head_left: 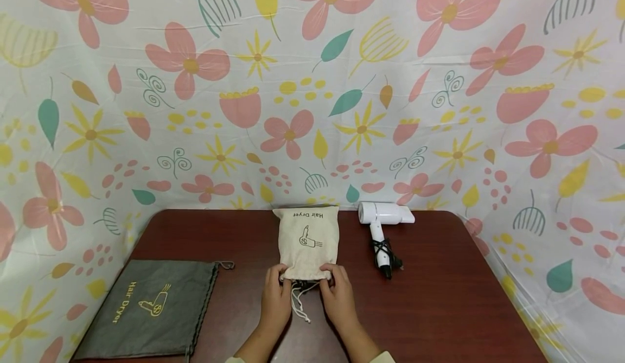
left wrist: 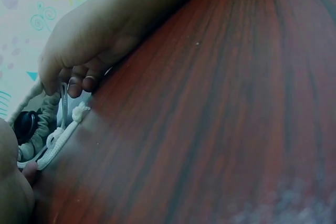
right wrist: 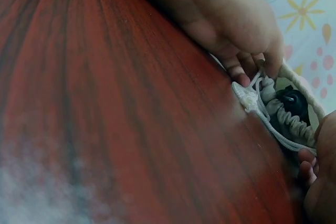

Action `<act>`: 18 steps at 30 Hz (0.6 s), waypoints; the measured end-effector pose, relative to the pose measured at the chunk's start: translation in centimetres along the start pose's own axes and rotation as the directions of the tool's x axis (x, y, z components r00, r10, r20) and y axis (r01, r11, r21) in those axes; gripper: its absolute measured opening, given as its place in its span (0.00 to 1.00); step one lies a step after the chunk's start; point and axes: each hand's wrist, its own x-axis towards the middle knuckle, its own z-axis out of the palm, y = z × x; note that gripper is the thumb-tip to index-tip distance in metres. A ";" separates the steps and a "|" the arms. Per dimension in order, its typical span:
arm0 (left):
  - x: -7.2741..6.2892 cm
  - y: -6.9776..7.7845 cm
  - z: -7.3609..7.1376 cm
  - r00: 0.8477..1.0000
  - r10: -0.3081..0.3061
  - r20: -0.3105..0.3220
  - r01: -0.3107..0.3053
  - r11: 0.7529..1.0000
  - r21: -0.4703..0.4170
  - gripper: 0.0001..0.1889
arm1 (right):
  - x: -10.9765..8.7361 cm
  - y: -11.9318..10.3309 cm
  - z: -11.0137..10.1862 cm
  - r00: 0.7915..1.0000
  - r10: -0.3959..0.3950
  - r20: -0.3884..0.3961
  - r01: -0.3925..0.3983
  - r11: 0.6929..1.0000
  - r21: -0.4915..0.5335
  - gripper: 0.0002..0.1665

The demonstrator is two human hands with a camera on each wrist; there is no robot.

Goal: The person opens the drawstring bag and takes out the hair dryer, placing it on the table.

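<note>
A cream drawstring bag (head_left: pixel 308 243) printed "Hair Dryer" lies on the table with its mouth toward me. My left hand (head_left: pixel 276 297) pinches the left corner of the mouth, and my right hand (head_left: pixel 338 297) grips the right corner. Between them the mouth gapes, its gathered edge (right wrist: pixel 295 124) showing in the right wrist view. Just inside is a black rounded thing (left wrist: pixel 26 125); the rest of the contents is hidden by the cloth. White knotted drawstrings (head_left: pixel 300 302) trail from the opening onto the table.
To the left, a grey drawstring bag (head_left: pixel 158 309) with yellow "Hair Dryer" print lies flat. A white hair dryer (head_left: pixel 386 214), its black cord wound round the handle, lies at the back right. The dark red table (head_left: pixel 439 298) meets a flowered curtain (head_left: pixel 312 81) behind.
</note>
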 end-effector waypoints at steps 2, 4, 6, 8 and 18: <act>0.0 0.0 0.0 1.000 -0.004 -0.002 0.004 1.000 -0.003 0.12 | 0.0 0.0 0.0 1.000 -0.001 -0.003 0.001 1.000 0.004 0.21; 0.0 0.0 0.0 1.000 -0.006 -0.004 0.006 1.000 -0.006 0.12 | 0.0 -0.1 -0.1 1.000 -0.001 -0.007 0.001 1.000 0.009 0.21; 0.0 0.0 0.0 1.000 -0.003 -0.009 0.003 1.000 -0.008 0.13 | 0.0 -0.1 -0.1 1.000 -0.002 -0.010 0.002 1.000 0.010 0.22; 0.0 0.0 -0.1 1.000 -0.003 -0.012 0.002 1.000 -0.013 0.13 | -0.1 -0.1 -0.1 1.000 -0.005 -0.015 0.005 1.000 0.009 0.23; 0.0 0.2 -0.2 1.000 0.002 -0.015 -0.002 1.000 0.009 0.16 | -0.3 -0.3 -0.1 0.999 -0.030 -0.029 0.030 1.000 0.000 0.25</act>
